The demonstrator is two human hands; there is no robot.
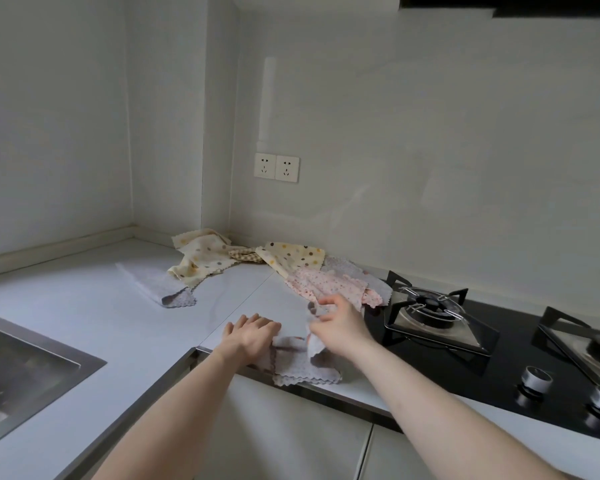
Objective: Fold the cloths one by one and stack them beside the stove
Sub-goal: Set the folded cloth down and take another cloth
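A grey dotted cloth (300, 367) lies at the front edge of the white counter, just left of the stove (440, 317). My left hand (252, 332) presses flat on its left part. My right hand (340, 323) pinches a lifted corner of the same cloth, raised above the counter. Behind my right hand a pink dotted cloth (326, 282) lies crumpled over a grey one, touching the stove's edge. Two cream cloths with dots (201, 256) (291, 256) lie unfolded near the back wall. Another grey cloth (156, 285) lies stretched out to the left.
A steel sink (32, 368) is sunk into the counter (84, 306) at the left. The black glass hob has two burners and knobs (536, 377) at the front right. A double wall socket (276, 167) sits above the cloths. The counter's metal front edge runs under my forearms.
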